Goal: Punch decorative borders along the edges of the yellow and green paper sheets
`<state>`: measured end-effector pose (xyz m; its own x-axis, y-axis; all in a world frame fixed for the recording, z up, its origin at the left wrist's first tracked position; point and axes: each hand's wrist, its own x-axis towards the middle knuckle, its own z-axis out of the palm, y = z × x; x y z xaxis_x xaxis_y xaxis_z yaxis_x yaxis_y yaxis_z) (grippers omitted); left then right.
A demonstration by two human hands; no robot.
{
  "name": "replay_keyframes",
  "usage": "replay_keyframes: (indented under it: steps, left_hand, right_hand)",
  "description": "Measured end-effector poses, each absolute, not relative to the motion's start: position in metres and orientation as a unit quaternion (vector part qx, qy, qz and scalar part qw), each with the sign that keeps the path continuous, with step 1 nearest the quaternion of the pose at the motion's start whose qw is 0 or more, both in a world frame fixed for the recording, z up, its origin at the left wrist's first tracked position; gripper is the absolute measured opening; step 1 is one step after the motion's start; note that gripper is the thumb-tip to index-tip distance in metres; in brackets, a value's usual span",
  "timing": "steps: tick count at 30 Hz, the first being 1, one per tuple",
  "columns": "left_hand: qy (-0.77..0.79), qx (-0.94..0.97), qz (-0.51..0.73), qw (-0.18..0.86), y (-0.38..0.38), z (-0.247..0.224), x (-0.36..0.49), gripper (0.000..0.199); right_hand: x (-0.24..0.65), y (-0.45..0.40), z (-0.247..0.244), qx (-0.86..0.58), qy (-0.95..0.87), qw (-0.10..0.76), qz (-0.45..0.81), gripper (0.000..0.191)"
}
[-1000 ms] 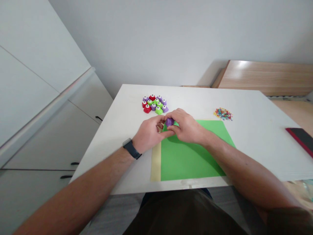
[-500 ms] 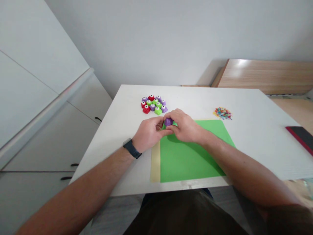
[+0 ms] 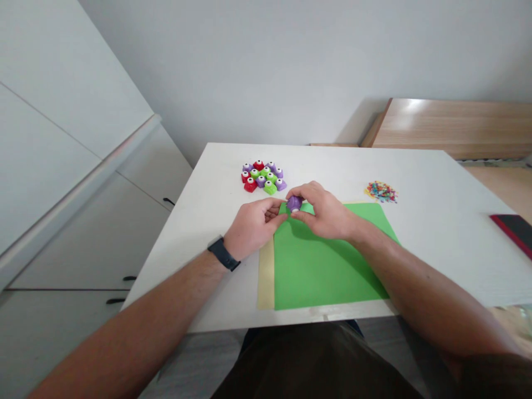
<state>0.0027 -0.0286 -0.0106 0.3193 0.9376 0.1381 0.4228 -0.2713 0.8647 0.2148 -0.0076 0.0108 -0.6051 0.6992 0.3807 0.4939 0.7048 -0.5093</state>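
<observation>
My right hand grips a small purple paper punch between thumb and fingers, its white button facing toward me. The punch is over the far left corner of a green sheet of paper. My left hand, with a dark watch on the wrist, pinches that corner of the green sheet just left of the punch. Whether the punch touches the paper's edge I cannot tell. Under the green sheet, a pale yellow sheet shows along the left side.
Several red, green and purple punches with white buttons stand clustered beyond my left hand. A pile of tiny multicoloured paper cutouts lies at the back right. A dark, red-edged flat object rests at the white table's right. White cabinets stand left.
My right hand has moved slightly right, away from my left fingers, and the purple punch has turned so its white button shows. My left hand stays at the paper corner.
</observation>
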Motion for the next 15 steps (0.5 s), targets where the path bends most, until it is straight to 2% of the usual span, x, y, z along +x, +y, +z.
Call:
replay_keyframes:
  steps: [9, 15]
  left_hand:
    - [0.469, 0.726, 0.351, 0.359, -0.0292, -0.0090, 0.0039, 0.019]
    - [0.468, 0.728, 0.350, 0.358, -0.0293, -0.0106, 0.0035, 0.021]
  right_hand:
    - [0.2179, -0.0075, 0.0107, -0.346, -0.876, 0.282, 0.182, 0.027]
    - [0.2186, -0.0063, 0.0093, -0.348, -0.876, 0.278, 0.183, 0.026]
